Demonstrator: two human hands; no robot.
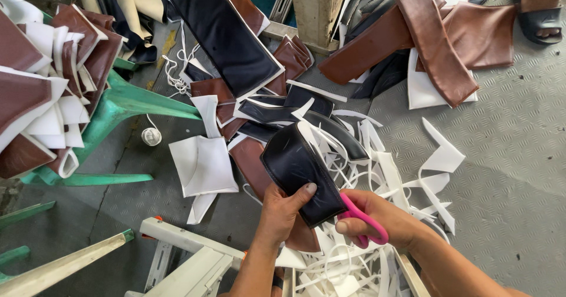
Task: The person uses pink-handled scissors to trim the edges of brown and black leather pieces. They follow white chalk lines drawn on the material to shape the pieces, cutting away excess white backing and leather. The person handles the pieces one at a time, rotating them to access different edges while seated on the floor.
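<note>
The left hand (282, 210) grips a black leatherette piece (300, 170), a long, rounded tongue of smooth, slightly scuffed material with a stitched edge, thumb pressed flat on its face and fingers curled behind it, holding it up over the floor in front of the person. The right hand (377, 220) is clenched through the loops of one pair of pink-handled scissors (365, 221), set at the lower right edge of that piece; the blades are hidden behind it. Beneath the hands lies a tangled heap of white foam trimmings (377, 167), thin curling strips and pointed offcuts, soft and matt. Further off sit more cut panels: a long navy one (227, 35) with a white border, glossy brown leatherette bands (433, 38) draped over each other, and two flat white foam sheets (203, 164) lying overlapped. To the left, a green plastic chair (127, 105) carries a stack of brown and white pieces (44, 79), too many and too overlapped to count. A small white thread spool (151, 136) lies near the chair leg, with a loose white cord (177, 67) beyond it. The floor (507, 155) is grey metal tread plate with a raised diamond pattern. A pale concrete post (312, 8) stands at the top, and another person's foot in a dark sandal (539, 20) rests in the upper right corner. A white metal frame (188, 256) juts in at the bottom.
</note>
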